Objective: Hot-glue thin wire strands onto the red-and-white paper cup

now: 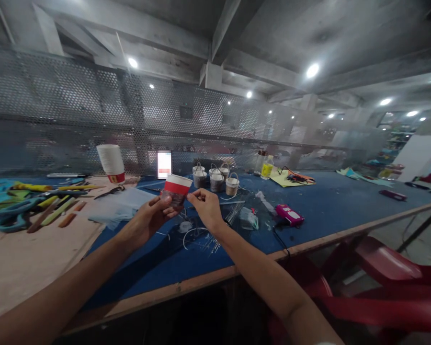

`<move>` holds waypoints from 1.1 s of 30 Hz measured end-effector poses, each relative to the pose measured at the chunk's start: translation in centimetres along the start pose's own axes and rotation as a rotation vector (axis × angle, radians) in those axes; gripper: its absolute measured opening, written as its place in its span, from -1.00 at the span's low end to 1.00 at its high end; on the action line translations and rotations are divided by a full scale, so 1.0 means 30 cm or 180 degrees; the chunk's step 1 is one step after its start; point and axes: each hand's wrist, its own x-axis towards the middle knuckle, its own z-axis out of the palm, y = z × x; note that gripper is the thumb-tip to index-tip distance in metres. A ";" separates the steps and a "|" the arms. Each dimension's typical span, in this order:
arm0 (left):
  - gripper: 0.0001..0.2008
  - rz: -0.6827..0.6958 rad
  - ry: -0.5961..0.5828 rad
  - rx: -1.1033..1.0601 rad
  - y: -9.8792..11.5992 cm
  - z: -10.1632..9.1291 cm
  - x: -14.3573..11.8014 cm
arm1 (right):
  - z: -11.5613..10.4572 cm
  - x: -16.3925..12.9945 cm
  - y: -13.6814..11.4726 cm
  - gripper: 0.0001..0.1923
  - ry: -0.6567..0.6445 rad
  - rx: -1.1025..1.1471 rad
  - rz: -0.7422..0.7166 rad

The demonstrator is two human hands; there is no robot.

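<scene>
A paper cup (176, 189) with a red band under a white rim is held above the blue table (330, 206). My left hand (151, 216) grips its left side from below. My right hand (205, 206) pinches the cup's right edge with thumb and fingertip. Below my hands lie thin wire pieces (201, 237) and clear plastic bits on the blue surface. Behind the cup stand several small grey cups with wire handles (216, 179).
A stack of paper cups (111, 163) stands at the back left beside scissors and tools (28, 206) on a brown board. A pink device (289, 214) with a black cord lies to the right. Bottles (265, 165), a mesh wall behind, red chairs (377, 282) at right.
</scene>
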 end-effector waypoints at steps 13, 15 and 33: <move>-0.76 -0.0294 0.0219 0.0021 0.003 0.001 0.005 | 0.017 0.005 0.017 -0.65 0.0039 -0.0011 -0.0020; -0.76 -0.0219 0.0270 0.0070 0.003 0.005 0.004 | 0.017 0.005 0.020 -0.68 0.0033 -0.0071 -0.0029; -0.75 0.0000 0.0698 0.0189 -0.005 -0.003 0.016 | 0.015 -0.031 -0.028 -0.76 0.0006 -0.0212 -0.0190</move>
